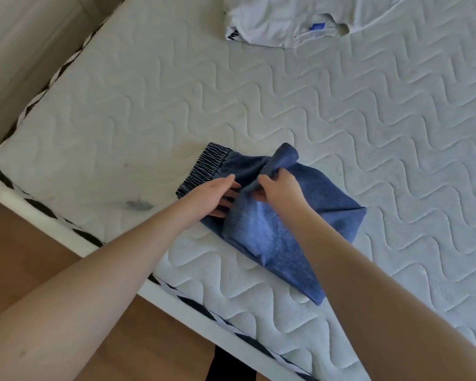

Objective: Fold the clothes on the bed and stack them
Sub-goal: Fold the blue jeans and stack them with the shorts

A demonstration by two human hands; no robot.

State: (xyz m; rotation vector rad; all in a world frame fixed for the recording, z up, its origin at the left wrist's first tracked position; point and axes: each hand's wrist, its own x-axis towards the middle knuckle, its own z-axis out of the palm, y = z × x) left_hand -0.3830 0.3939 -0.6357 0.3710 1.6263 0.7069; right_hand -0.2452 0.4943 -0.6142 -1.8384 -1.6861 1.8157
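A pair of blue denim pants [275,229] with an elastic waistband lies partly folded near the front edge of the white quilted mattress [149,111]. My right hand [279,188] pinches a raised fold of the denim in the middle of the garment. My left hand [215,195] lies flat with fingers slipped under that fold, just beside the waistband. A white t-shirt [294,20] with a blue neck label lies crumpled at the far edge of the view.
The mattress corner sits at the left, with a white bed frame [74,240] running diagonally along the front. Wooden floor [17,259] shows below it. A small grey stain [139,205] marks the mattress left of the pants.
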